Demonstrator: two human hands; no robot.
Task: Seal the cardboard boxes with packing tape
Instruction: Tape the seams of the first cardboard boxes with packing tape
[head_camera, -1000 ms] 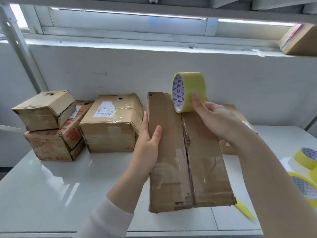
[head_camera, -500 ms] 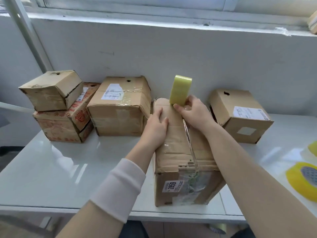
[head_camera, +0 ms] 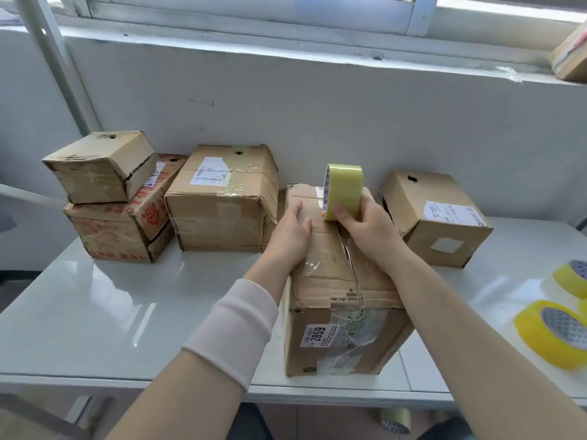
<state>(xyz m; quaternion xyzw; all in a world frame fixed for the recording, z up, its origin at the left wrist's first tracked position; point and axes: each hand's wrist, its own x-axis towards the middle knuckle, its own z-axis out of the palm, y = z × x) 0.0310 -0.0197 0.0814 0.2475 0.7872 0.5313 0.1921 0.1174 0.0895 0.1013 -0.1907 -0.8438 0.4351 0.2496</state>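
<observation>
A worn cardboard box (head_camera: 330, 281) with a "2859" label stands at the table's front edge, its top flaps meeting along a centre seam. My right hand (head_camera: 365, 230) grips a yellow roll of packing tape (head_camera: 344, 190) upright over the far part of the seam. A clear strip of tape (head_camera: 351, 265) runs from the roll along the seam toward me. My left hand (head_camera: 290, 235) lies flat on the left flap, fingers straight, pressing it down.
Several other boxes line the wall: a stacked pair (head_camera: 111, 198) at left, one (head_camera: 222, 198) beside it, one (head_camera: 435, 217) at right. Spare yellow tape rolls (head_camera: 552, 333) lie on the white table (head_camera: 111, 312) at right. Another box (head_camera: 571, 55) sits on the window ledge.
The box went from tilted up in my hands to standing on the table. The roll came down onto its top, and tape now stretches along the seam.
</observation>
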